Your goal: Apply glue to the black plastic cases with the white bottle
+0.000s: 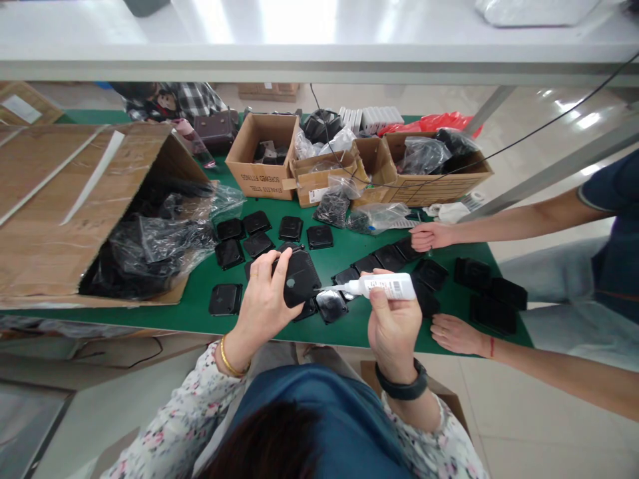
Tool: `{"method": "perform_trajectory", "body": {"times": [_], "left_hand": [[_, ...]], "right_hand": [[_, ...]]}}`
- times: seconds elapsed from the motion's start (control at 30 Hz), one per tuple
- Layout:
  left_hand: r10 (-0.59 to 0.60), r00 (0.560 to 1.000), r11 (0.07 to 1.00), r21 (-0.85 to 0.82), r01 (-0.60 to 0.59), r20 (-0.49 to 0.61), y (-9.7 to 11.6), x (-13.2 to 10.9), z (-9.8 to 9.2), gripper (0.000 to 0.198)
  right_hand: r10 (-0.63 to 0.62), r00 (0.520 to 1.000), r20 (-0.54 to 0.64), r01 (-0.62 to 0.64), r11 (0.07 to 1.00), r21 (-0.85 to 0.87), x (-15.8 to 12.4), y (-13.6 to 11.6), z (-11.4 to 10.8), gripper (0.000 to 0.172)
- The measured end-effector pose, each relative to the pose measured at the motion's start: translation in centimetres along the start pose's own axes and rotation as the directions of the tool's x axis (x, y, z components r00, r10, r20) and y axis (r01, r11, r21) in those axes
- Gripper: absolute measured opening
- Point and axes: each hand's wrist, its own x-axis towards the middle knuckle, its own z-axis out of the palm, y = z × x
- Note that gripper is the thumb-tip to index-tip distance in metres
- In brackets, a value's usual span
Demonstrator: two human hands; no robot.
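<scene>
My left hand (264, 293) grips a flat black plastic cover (303, 274) by its left side and holds it tilted above the table. In my right hand (394, 326) is a white glue bottle (389, 286), lying nearly level with its thin nozzle pointing left. The nozzle tip is at the cover's lower right corner; whether it touches cannot be made out. Beneath them, a black piece with a shiny top (331, 306) lies on the green table (269, 324). More black covers (227, 299) lie to the left of my hands, and a row of them (367, 264) runs behind the bottle.
A large carton (74, 213) of bagged black parts fills the left. Smaller cardboard boxes (262, 173) and plastic bags (333, 206) line the back. At right, a co-worker's hands (456, 334) rest near black parts (493, 314). A white shelf (319, 53) spans overhead.
</scene>
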Motion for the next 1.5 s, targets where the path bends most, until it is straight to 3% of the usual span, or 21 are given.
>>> {"method": "perform_trajectory", "body": {"times": [0.5,1.07,1.27,1.5], "left_hand": [[0.004,0.998,1.000,0.020,-0.003,-0.058,0.1,0.4,-0.1,0.083],[0.055,0.994,0.998,0.034,-0.052,-0.091,0.5,1.1,0.2,0.083],[0.063,0.994,0.997,0.052,-0.059,-0.088,0.6,1.3,0.3,0.081],[0.047,0.995,0.998,0.047,-0.043,-0.090,0.7,1.4,0.5,0.080]], "right_hand": [[-0.219,0.961,0.170,0.237,0.967,-0.093,-0.2,-2.1,1.6,0.022],[-0.304,0.923,0.236,0.352,0.915,-0.197,0.1,-3.2,1.5,0.021],[-0.402,0.874,0.271,0.471,0.839,-0.273,0.1,-3.3,1.3,0.020],[-0.516,0.771,0.373,0.633,0.685,-0.361,-0.5,-3.5,1.2,0.022]]}}
